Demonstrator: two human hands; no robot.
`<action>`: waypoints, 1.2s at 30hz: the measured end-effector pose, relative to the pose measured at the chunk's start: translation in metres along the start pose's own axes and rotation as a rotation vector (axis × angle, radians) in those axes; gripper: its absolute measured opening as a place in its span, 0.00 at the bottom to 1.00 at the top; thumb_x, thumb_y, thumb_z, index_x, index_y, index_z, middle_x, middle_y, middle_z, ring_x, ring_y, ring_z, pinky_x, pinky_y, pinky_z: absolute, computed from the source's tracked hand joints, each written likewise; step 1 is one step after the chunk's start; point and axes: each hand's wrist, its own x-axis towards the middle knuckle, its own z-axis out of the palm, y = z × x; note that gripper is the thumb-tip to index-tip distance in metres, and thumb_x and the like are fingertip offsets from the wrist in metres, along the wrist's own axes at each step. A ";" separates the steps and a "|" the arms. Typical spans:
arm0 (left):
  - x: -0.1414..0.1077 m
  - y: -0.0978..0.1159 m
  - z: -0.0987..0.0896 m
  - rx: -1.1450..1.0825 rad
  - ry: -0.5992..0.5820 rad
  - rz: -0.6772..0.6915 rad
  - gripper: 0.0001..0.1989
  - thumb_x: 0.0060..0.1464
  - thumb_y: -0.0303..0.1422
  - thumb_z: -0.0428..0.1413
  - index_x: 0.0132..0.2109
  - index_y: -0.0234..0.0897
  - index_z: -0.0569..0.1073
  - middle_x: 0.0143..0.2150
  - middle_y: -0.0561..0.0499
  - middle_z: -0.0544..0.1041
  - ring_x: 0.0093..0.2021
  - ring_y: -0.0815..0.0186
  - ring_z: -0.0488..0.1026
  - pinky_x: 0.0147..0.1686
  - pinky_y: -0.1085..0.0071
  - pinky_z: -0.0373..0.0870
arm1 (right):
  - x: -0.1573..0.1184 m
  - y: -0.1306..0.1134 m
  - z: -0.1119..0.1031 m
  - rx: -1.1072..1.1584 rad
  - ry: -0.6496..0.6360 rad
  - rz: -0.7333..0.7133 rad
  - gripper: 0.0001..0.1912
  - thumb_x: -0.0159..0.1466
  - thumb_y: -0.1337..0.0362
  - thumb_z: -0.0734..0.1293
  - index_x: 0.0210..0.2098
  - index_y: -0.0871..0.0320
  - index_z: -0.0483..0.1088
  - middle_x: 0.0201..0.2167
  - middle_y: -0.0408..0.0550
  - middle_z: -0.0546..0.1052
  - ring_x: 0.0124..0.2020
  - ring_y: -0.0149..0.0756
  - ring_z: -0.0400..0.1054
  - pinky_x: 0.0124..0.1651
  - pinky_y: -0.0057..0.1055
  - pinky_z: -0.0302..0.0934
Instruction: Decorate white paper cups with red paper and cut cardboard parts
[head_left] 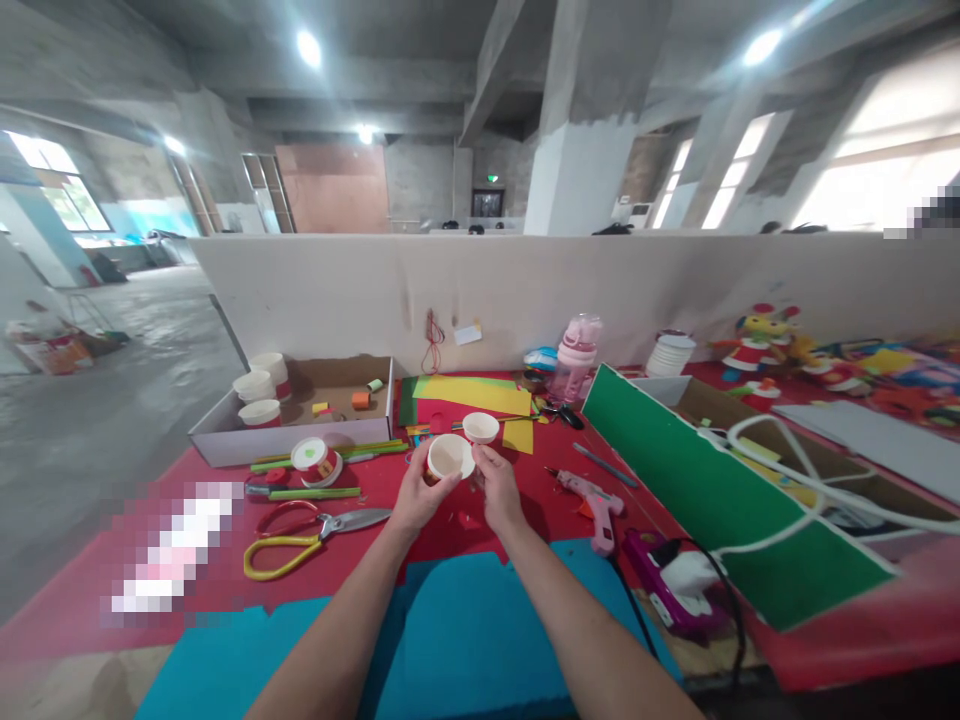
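Note:
A white paper cup is held up over the red table, tilted so that its open mouth faces me. My left hand wraps round its left side, thumb along the near edge. The closed fingers of my right hand pinch the cup's right rim. Just beyond them is a second paper cup, mouth up; whether my right hand touches it is hidden. Left of my hands lie large scissors with yellow and red handles. A pink glue gun lies on the right.
A shallow box with several paper cups stands at the back left, a lidded cup before it. Coloured sheets lie behind my hands. A green-sided box and a purple power strip flank the right; blue material lies in front.

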 end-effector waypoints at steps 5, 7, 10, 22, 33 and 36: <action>-0.001 -0.007 0.002 -0.031 0.001 -0.007 0.28 0.45 0.39 0.62 0.54 0.38 0.67 0.51 0.45 0.73 0.53 0.58 0.68 0.53 0.65 0.64 | -0.001 0.000 0.005 0.307 0.028 0.203 0.21 0.51 0.54 0.71 0.18 0.55 0.56 0.14 0.35 0.55 0.16 0.26 0.50 0.20 0.25 0.50; -0.001 -0.009 0.001 -0.027 0.000 -0.001 0.28 0.45 0.39 0.62 0.53 0.38 0.67 0.52 0.45 0.73 0.53 0.58 0.68 0.53 0.65 0.63 | -0.001 0.001 0.005 0.360 0.021 0.253 0.22 0.52 0.54 0.71 0.18 0.56 0.54 0.14 0.35 0.55 0.16 0.25 0.51 0.20 0.24 0.52; -0.001 -0.008 0.000 -0.019 0.003 -0.001 0.27 0.46 0.39 0.62 0.53 0.39 0.67 0.52 0.45 0.72 0.52 0.59 0.69 0.53 0.65 0.63 | 0.000 0.004 0.003 0.419 -0.017 0.291 0.23 0.53 0.54 0.71 0.16 0.56 0.54 0.12 0.34 0.54 0.15 0.24 0.50 0.20 0.23 0.51; 0.002 -0.009 -0.002 0.059 -0.007 0.027 0.33 0.41 0.37 0.65 0.55 0.38 0.65 0.52 0.43 0.71 0.54 0.56 0.67 0.55 0.62 0.61 | 0.005 0.004 0.000 0.439 -0.024 0.398 0.24 0.53 0.51 0.71 0.18 0.56 0.54 0.12 0.34 0.54 0.14 0.23 0.47 0.17 0.23 0.49; -0.001 0.014 -0.005 0.207 -0.086 0.119 0.29 0.39 0.33 0.65 0.51 0.38 0.68 0.48 0.46 0.73 0.47 0.60 0.71 0.48 0.66 0.65 | 0.004 0.005 -0.005 -0.255 -0.004 -0.125 0.20 0.61 0.52 0.62 0.20 0.56 0.54 0.17 0.37 0.56 0.21 0.27 0.49 0.23 0.25 0.44; 0.000 0.014 -0.003 0.235 -0.025 0.146 0.25 0.40 0.32 0.64 0.48 0.39 0.69 0.44 0.48 0.74 0.43 0.61 0.71 0.45 0.68 0.66 | 0.001 0.000 -0.004 -0.468 0.044 -0.297 0.21 0.64 0.54 0.59 0.19 0.56 0.51 0.17 0.37 0.54 0.22 0.28 0.49 0.25 0.27 0.44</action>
